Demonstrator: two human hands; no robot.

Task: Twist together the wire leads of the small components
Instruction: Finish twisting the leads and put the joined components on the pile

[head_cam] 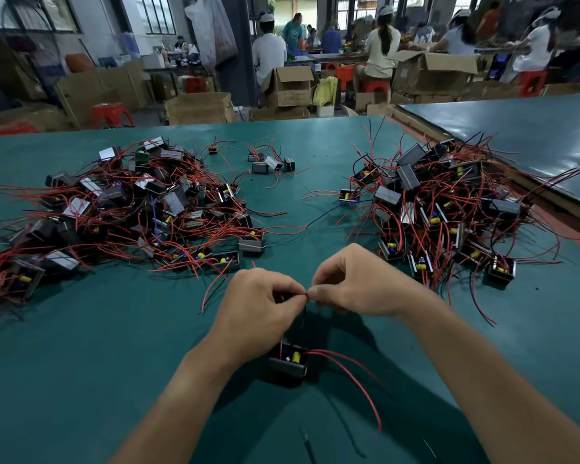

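Near the worktop's [81, 356] front edge, the component [290, 361] sits under my hands. My left hand [258, 299] and right hand [352, 283] each pinch the leads [304, 296], fingertips meeting. My worry is that the thin leads slip the pinch, or twisting drags the light component and snags its loose red wire [355, 380].

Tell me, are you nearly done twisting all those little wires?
Probably not. In hand: the left hand and right hand pinch the wire ends of one small black box lying just below them. Done or left: the left pile and right pile hold many boxes, but their leads are too tangled to tell which pile is finished. A few boxes sit apart between them.
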